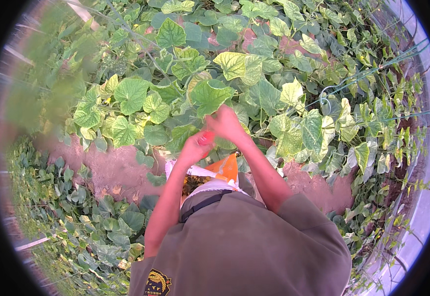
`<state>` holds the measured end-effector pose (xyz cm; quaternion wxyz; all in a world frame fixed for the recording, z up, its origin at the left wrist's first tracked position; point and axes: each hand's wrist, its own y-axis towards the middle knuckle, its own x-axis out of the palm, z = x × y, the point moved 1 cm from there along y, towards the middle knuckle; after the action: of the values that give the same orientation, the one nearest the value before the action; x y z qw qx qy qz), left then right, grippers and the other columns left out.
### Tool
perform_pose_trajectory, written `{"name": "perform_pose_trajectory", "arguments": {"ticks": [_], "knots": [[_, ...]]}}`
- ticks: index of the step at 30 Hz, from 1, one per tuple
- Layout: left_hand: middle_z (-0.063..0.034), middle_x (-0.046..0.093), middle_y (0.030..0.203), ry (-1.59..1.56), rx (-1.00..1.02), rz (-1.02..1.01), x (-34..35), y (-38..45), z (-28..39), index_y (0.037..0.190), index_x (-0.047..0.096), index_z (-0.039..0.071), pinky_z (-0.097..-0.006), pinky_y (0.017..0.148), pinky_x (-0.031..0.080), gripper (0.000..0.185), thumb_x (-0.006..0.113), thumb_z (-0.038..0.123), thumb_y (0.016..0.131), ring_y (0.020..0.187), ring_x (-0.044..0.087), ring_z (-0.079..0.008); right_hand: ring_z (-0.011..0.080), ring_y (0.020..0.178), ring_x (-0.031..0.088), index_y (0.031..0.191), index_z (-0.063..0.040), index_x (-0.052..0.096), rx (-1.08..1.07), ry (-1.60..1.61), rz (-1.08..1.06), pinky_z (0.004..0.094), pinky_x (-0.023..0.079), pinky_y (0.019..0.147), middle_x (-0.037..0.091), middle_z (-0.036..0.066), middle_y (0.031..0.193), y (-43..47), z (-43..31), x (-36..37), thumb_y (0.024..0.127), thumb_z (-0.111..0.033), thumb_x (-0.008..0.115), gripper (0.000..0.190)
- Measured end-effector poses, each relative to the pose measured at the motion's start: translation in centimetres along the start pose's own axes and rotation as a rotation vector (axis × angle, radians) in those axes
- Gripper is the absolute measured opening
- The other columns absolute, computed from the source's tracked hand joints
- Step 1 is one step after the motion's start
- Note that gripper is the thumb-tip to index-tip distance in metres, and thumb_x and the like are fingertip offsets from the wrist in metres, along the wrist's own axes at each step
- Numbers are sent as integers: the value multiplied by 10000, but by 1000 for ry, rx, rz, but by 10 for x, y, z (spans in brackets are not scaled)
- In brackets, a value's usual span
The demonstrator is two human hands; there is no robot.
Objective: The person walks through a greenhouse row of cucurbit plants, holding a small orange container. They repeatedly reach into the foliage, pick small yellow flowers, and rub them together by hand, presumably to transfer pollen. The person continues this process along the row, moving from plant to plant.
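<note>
My left hand [194, 147] is closed around a small red object [205, 138], whose kind I cannot tell. Just above and to the right of it, my right hand [224, 122] is blurred, close under a broad green leaf [211, 97] of a vine plant; whether its fingers hold anything cannot be told. Below the hands, an orange and white sack [225, 167] hangs open at my waist by a dark strap [205, 205]. Small yellow and dark plant bits [195, 183] lie inside it.
Dense vines with green and yellowing leaves [291, 133] spread ahead and to both sides. Green strings [389, 63] run through them at the right, with a pale hook [324, 97] on one. Bare reddish soil [107, 170] shows between the rows. A blurred leaf hangs close at upper left.
</note>
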<state>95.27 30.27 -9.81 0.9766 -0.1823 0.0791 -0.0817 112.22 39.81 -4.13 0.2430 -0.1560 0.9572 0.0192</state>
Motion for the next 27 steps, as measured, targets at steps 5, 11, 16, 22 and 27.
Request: {"name": "perform_pose_trajectory", "arguments": {"ticks": [5, 11, 16, 22, 27], "knots": [[-52, 764, 1180, -52, 6, -143, 3, -15, 9, 1369, 696, 48, -319, 977, 543, 486, 842, 152, 918, 1028, 678, -133, 432, 976, 645, 1045, 2, 705, -327, -319, 207, 516, 544, 854, 668, 209, 1045, -5, -6, -7, 908, -112, 723, 179], [-105, 768, 1199, 46, 83, -176, -19, -56, 20, 1397, 675, 39, -354, 981, 548, 526, 843, 229, 936, 1053, 689, -170, 357, 882, 651, 963, -19, 691, -377, -226, 180, 466, 529, 781, 672, 153, 921, -37, -73, 0, 906, -42, 762, 93], [-105, 754, 1246, 50, 13, -106, -66, -95, 14, 1397, 684, 78, -371, 986, 544, 519, 849, 232, 929, 1099, 689, -179, 333, 763, 650, 947, -3, 688, -564, 17, -98, 432, 516, 671, 676, 130, 830, -52, -114, 48, 921, -59, 780, 111], [-80, 733, 1285, -152, 73, 198, -139, -152, -14, 1389, 679, 46, -340, 1035, 535, 497, 841, 191, 942, 1175, 666, -154, 319, 786, 680, 1042, -10, 723, -564, 12, -264, 406, 542, 701, 716, 133, 879, -58, -148, 120, 949, -34, 752, 100], [-73, 698, 1358, -294, 50, 354, -209, -203, -54, 1381, 681, 12, -338, 1091, 521, 470, 827, 126, 949, 1230, 650, -152, 249, 751, 672, 1072, -17, 726, -493, -19, -325, 357, 536, 689, 706, 113, 859, -61, -170, 186, 963, -26, 745, 112]]}}
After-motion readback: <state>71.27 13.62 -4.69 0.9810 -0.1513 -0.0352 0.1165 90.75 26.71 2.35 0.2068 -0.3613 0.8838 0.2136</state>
